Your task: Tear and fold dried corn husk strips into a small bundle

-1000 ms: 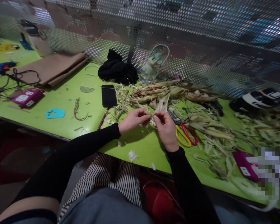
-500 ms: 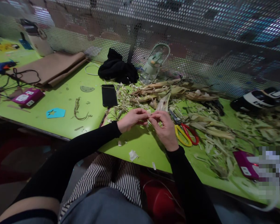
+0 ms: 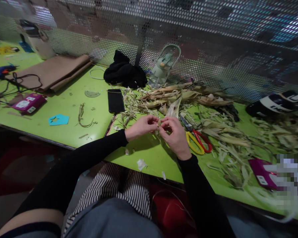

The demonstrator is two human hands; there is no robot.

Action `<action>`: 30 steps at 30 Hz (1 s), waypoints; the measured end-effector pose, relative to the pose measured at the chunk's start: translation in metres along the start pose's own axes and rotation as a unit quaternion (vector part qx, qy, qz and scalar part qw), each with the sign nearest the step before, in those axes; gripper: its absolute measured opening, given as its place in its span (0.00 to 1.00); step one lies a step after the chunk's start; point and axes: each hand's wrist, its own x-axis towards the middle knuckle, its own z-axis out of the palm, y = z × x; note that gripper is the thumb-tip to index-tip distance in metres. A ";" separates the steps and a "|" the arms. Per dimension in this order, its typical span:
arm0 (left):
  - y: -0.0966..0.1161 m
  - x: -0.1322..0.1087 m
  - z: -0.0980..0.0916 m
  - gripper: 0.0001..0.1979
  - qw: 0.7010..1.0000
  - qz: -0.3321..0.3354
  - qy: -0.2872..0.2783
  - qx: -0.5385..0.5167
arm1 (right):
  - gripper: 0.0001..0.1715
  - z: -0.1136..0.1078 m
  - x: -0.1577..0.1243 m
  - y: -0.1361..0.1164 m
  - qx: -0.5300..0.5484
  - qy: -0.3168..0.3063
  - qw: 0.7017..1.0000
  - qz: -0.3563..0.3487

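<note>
My left hand [image 3: 144, 127] and my right hand [image 3: 173, 135] meet above the green table, fingertips nearly touching. Between them both pinch a small pale piece of corn husk [image 3: 159, 123], mostly covered by the fingers. Just beyond my right hand lies a wide dried husk leaf [image 3: 174, 107]. Scissors [image 3: 198, 142] with one yellow and one red handle rest to the right of that hand, their blades partly under husk scraps. A heap of dried corn husks [image 3: 186, 94] spreads behind both hands.
Left of the hands lie a black phone [image 3: 115, 100], a blue tag with a star cutout [image 3: 59, 119] and a purple power socket [image 3: 29, 103]. A clear bottle [image 3: 161, 69] and black cloth [image 3: 125, 71] stand along the perforated metal screen. Shredded husk strips [image 3: 229, 158] cover the right side.
The fingers have shifted slightly around the husk piece, and a little more of it shows between the fingertips. Everything else stays in place, apart from a slight camera shift.
</note>
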 end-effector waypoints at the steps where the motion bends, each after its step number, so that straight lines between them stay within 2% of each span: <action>1: 0.001 -0.001 0.000 0.08 1.000 0.003 0.000 0.015 | 0.06 0.000 0.000 0.000 -0.001 -0.002 1.000 0.000; 5: 0.000 -0.002 0.000 0.09 1.000 0.008 -0.006 0.026 | 0.06 -0.001 0.001 0.000 -0.014 -0.008 1.000 -0.007; 12: 0.000 -0.001 -0.001 0.04 1.000 -0.003 -0.003 0.022 | 0.08 -0.004 0.001 0.001 -0.041 -0.027 0.999 -0.013; 18: -0.005 0.001 -0.004 0.10 0.999 0.015 -0.012 0.039 | 0.10 -0.005 0.002 0.001 -0.053 -0.037 0.998 -0.016; 24: -0.007 0.005 -0.009 0.10 0.999 0.014 -0.022 -0.020 | 0.04 -0.010 0.003 -0.004 -0.022 -0.018 1.000 0.007; 30: -0.013 0.009 -0.014 0.11 0.997 0.020 -0.048 -0.049 | 0.03 -0.011 0.003 -0.006 -0.018 0.001 1.000 -0.016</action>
